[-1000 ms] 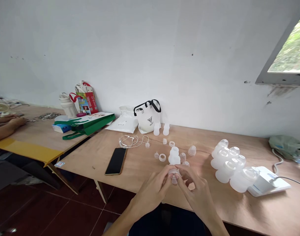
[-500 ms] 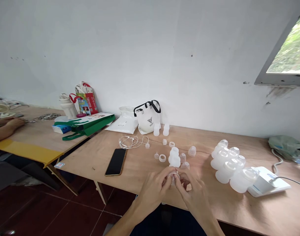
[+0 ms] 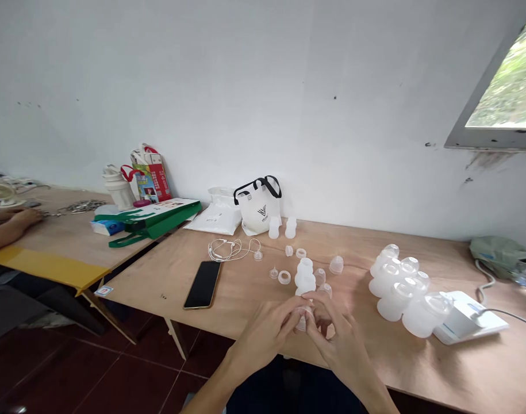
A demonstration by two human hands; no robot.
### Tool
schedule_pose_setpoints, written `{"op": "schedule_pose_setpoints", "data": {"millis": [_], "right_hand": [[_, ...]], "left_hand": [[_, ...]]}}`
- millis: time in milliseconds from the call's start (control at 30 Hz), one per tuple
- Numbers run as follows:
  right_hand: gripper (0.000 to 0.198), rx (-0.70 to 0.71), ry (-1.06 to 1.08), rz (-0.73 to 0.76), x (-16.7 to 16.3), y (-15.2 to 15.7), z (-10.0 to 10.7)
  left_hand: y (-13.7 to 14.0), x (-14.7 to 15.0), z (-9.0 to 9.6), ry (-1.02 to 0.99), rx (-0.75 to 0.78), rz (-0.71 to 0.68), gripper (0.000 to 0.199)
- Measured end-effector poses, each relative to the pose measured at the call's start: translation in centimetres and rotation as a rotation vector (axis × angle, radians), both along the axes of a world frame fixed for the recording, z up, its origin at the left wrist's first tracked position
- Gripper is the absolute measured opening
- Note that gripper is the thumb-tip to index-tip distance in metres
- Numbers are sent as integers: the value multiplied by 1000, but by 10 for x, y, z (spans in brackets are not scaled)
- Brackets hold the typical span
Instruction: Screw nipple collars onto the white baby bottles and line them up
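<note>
My left hand [image 3: 269, 333] and my right hand [image 3: 339, 332] meet near the table's front edge, fingers closed from both sides around a small translucent ridged bottle collar [image 3: 302, 324]. Fingers hide much of it, and I cannot tell whether a nipple sits in it. Just beyond them stands a frosted baby bottle [image 3: 304, 276], with a clear dome cap [image 3: 320, 277] and another clear cap [image 3: 326, 289] to its right. Left of the bottle lie a white ring [image 3: 284, 277] and a clear nipple [image 3: 273, 272]. Another dome cap [image 3: 336, 264] rests farther right.
Several capped bottles [image 3: 392, 279] stand at right beside a white power box [image 3: 459, 322]. A phone [image 3: 203, 284], earphones [image 3: 230, 250] and a white bag [image 3: 261, 210] occupy the left and back. A co-worker's hand [image 3: 25, 219] rests on the neighbouring table.
My right fingers have lifted and stretched over the top of the collar, and more of its ridged side shows below. Things on the table stay where they were.
</note>
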State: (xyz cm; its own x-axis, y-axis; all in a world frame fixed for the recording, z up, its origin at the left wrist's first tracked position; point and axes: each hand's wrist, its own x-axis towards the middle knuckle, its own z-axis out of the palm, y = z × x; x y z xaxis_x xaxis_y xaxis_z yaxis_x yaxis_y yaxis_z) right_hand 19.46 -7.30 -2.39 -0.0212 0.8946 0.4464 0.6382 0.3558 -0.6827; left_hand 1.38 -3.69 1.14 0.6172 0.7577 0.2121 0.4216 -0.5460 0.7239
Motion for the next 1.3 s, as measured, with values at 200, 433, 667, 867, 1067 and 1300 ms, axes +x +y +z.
{"op": "schedule_pose_setpoints", "data": {"millis": [200,433,667,867,1067,1300], "right_hand": [[29,-16,-27,83,3,-2,6],[39,-35,-6,115,3,-5,11],[39,-120,67,176,3,-3,6],[36,-56,100,98,10,0,5],[35,-10,122,-106,41,13,6],[37,-54,144,-186,78,39,-9]], "left_hand": [[-2,-1,5,-2,-25,43,38],[-1,-1,3,-75,-125,72,36],[0,-1,2,-80,-130,78,38],[9,-6,-2,-39,-48,182,37],[34,-19,-14,71,-4,397,43],[60,-20,-46,71,10,234,41]]}}
